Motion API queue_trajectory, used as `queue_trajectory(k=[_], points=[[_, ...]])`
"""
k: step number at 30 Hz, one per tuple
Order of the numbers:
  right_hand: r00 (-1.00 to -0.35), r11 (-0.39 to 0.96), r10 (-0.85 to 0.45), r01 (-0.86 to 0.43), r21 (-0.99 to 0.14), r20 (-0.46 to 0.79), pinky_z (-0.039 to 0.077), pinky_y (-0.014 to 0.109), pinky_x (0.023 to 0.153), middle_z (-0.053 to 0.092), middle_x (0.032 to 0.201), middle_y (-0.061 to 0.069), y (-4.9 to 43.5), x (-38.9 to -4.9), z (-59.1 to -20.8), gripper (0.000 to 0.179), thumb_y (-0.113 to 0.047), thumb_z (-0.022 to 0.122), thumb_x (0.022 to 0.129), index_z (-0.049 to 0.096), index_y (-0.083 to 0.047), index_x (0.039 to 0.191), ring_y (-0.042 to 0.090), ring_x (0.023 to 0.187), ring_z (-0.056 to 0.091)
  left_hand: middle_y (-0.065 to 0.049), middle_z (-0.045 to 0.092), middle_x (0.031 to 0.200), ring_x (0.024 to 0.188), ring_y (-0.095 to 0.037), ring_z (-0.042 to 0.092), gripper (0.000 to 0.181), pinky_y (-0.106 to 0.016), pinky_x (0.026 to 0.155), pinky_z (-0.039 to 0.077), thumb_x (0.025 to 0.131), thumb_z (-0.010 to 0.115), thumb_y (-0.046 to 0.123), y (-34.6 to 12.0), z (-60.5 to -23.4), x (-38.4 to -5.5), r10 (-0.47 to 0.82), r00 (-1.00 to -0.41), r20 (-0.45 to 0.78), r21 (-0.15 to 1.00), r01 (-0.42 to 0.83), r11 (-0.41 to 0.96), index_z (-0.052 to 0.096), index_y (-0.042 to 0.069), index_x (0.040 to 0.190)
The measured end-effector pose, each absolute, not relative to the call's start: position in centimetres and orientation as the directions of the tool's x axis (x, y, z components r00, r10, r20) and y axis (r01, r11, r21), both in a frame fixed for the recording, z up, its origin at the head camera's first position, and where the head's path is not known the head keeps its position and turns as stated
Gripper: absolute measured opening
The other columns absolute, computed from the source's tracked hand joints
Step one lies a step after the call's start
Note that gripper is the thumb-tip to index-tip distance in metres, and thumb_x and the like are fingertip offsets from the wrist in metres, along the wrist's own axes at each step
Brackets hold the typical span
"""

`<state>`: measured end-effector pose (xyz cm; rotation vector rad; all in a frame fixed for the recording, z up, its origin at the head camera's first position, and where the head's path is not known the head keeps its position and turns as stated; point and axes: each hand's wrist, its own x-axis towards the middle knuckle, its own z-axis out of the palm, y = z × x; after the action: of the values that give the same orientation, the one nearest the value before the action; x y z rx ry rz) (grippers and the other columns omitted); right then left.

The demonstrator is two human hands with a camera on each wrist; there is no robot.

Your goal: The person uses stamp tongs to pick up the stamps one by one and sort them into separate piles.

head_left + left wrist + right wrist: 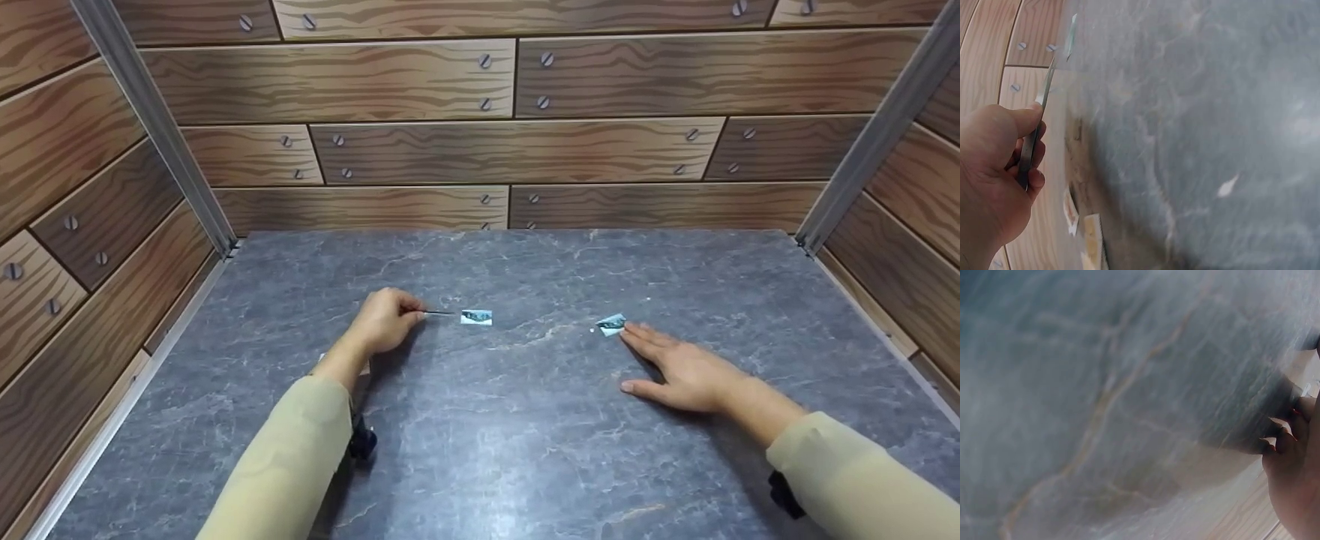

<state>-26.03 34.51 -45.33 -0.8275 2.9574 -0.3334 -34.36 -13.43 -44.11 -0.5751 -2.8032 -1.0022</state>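
My left hand [384,324] pinches a pair of metal tweezers [1032,138] between thumb and fingers. Their tips point right, toward a small blue-and-white printed piece of paper or film [476,318] lying flat on the table; a slight gap seems to separate them. Farther right lies a second blue printed piece [611,324], set at a slant. The straight fingertips of my right hand [684,373] touch its right edge, with the thumb spread apart. In the right wrist view, only part of the right hand [1292,467] shows, dark at the edge.
Tiny white bits [649,298] lie on the grey marbled table [525,420]. Yellowish and white scraps [1094,239] lie near the left wrist, mostly hidden in the head view. Wood-patterned walls [420,82] enclose the back and sides.
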Motion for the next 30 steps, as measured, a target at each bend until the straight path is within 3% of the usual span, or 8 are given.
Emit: queue_trajectory(k=[8,15,22,30], points=[[-0.857,0.837,-0.515,-0.503,-0.217,0.002,0.031,0.062,0.12,0.034,0.169,0.02,34.4,-26.1,-45.2,0.091,-0.068,0.056,0.101,0.038,-0.004,0.163,0.043,0.153,0.033,-0.008,0.079,0.094,0.081,-0.019,0.064,0.013,-0.04,0.078,0.055,0.099,0.072,0.006,-12.6,-41.9,-34.1,0.297,-0.926,0.232,0.598,0.377,0.707,0.082,0.0,0.103],[-0.855,0.835,-0.519,-0.509,-0.209,0.011,0.031,0.062,0.12,0.034,0.168,0.02,34.5,-26.2,-45.2,0.091,-0.067,0.056,0.101,0.039,-0.003,0.163,0.044,0.153,0.033,-0.011,0.079,0.105,0.099,-0.028,0.071,0.015,-0.044,0.092,0.056,0.101,0.07,0.008,-9.0,-40.6,-33.9,0.388,-0.889,0.245,0.58,0.455,0.676,0.082,0.001,0.108],[-0.856,0.837,-0.517,-0.508,-0.205,0.009,0.031,0.062,0.12,0.034,0.168,0.02,34.5,-26.2,-45.1,0.091,-0.067,0.056,0.101,0.038,-0.002,0.163,0.044,0.153,0.033,-0.01,0.079,0.101,0.095,-0.027,0.072,0.014,-0.043,0.089,0.057,0.098,0.071,0.006,-4.2,-41.2,-33.6,0.44,-0.846,0.301,0.584,0.529,0.616,0.082,0.0,0.105],[-0.86,0.84,-0.51,-0.497,-0.217,-0.007,0.031,0.062,0.12,0.032,0.169,0.019,34.5,-26.0,-45.1,0.092,-0.068,0.055,0.101,0.037,-0.003,0.163,0.044,0.154,0.032,-0.008,0.08,0.103,0.1,-0.025,0.073,0.013,-0.037,0.092,0.056,0.099,0.072,0.007,0.9,-42.5,-32.9,0.445,-0.845,0.297,0.604,0.527,0.597,0.082,0.002,0.106]])
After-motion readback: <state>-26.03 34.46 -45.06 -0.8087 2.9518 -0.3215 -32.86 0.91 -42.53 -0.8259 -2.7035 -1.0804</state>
